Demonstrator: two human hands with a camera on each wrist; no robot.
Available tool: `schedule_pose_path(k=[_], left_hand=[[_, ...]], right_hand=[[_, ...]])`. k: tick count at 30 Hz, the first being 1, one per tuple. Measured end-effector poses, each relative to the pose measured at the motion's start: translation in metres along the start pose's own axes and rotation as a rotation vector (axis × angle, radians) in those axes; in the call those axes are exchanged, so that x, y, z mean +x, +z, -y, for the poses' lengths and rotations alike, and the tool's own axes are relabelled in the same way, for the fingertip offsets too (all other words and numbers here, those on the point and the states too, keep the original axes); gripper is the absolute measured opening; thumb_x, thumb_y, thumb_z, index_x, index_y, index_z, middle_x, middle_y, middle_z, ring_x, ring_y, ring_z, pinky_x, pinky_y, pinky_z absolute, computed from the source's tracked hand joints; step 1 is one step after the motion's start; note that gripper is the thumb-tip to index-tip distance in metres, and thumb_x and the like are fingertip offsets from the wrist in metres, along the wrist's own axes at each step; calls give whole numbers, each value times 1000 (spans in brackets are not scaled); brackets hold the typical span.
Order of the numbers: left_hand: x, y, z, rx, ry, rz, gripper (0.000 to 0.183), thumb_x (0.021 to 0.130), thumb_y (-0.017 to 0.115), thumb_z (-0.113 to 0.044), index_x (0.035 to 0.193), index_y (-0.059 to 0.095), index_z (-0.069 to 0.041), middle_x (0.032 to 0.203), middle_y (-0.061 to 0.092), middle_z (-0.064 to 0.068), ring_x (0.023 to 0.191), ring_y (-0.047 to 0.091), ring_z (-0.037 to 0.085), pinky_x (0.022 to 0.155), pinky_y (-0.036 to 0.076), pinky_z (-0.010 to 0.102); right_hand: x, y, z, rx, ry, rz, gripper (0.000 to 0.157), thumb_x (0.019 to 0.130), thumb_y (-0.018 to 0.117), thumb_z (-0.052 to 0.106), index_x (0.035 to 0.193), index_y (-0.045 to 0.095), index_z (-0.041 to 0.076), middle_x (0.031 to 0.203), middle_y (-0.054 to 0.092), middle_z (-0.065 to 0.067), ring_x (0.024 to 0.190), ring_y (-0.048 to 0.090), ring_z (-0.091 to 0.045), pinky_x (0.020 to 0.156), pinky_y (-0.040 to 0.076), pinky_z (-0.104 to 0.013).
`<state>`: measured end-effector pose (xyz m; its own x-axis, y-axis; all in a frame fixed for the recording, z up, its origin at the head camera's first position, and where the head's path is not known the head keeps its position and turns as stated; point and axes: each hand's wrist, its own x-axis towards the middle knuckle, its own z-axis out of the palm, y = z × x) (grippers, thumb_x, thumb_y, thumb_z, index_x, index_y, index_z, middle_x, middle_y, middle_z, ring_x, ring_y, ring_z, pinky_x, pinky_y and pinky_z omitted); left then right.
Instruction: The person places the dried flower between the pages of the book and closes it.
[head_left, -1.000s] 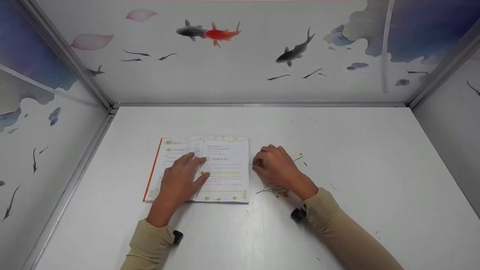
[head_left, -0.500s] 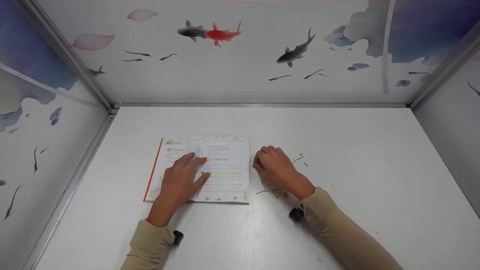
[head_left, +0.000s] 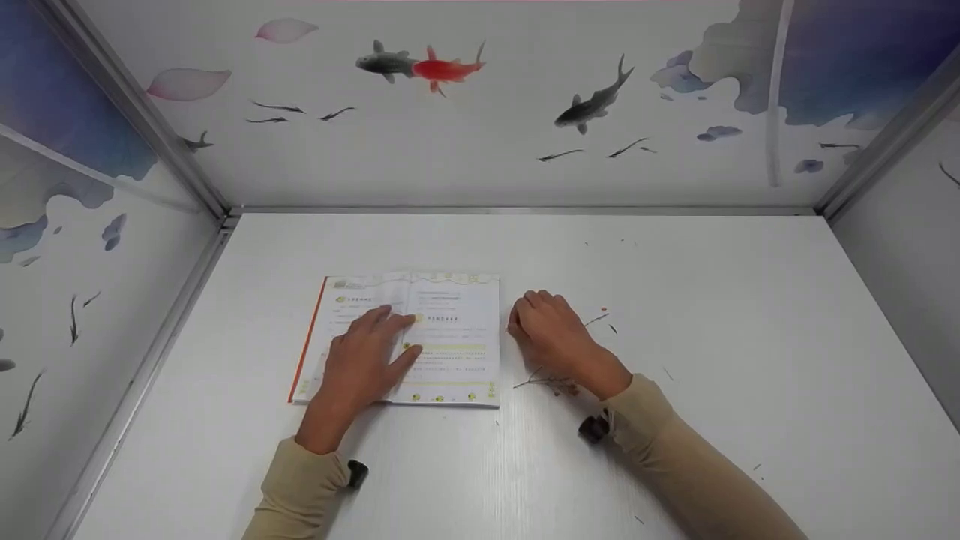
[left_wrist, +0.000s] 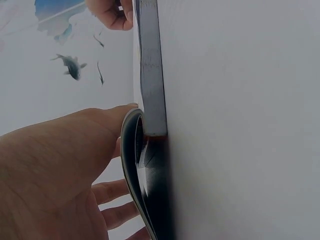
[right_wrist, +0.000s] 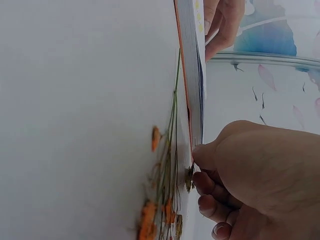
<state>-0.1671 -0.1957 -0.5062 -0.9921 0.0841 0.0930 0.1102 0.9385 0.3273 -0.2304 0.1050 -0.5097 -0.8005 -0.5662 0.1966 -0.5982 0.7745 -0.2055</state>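
Observation:
An open book (head_left: 450, 360) with an orange cover edge lies on the white table. My left hand (head_left: 360, 364) rests on its left page, fingers spread, thumb and index finger reaching past the fold. Just right of the book, my right hand (head_left: 553, 330) is curled low at the table. In the right wrist view, its thumb and fingers pinch a small yellow-brown dried flower (right_wrist: 189, 179) by its thin stem; the grip is partly hidden. A dried flower sprig (right_wrist: 170, 165) with thin green stems and orange blooms lies by the right wrist.
A thin stem (head_left: 597, 319) and an orange bit (head_left: 604, 309) lie beyond the right hand. Small plant scraps are scattered over the right side of the table (head_left: 720, 315). Painted panels (head_left: 495, 150) wall the table in at the back and sides.
The right fingers have curled in slightly, covering the dark thing that showed between them earlier. The left hand and the book stay where they were.

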Motion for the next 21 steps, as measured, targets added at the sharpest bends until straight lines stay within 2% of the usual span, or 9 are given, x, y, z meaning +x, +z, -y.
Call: schedule_pose_path(k=[11,21], left_hand=[[0,1,2,6,-10,2,52,93,67,-50,140,58,-30,155,47,9,145,42,31,101,41,65],[1,2,1,14,0,-3,51,93,68,-49,139,59,-29,154,48,8,144,44,31,100,43,65]], right_hand=[[14,-1,11,9,38,-28,13,101,57,22,101,62,10,93,58,-2,87,53,-21,77,43,-36],[25,3,35,13,-30,-55,11,101,61,23,102,62,12,95,59,0,88,54,-18,78,43,-33]])
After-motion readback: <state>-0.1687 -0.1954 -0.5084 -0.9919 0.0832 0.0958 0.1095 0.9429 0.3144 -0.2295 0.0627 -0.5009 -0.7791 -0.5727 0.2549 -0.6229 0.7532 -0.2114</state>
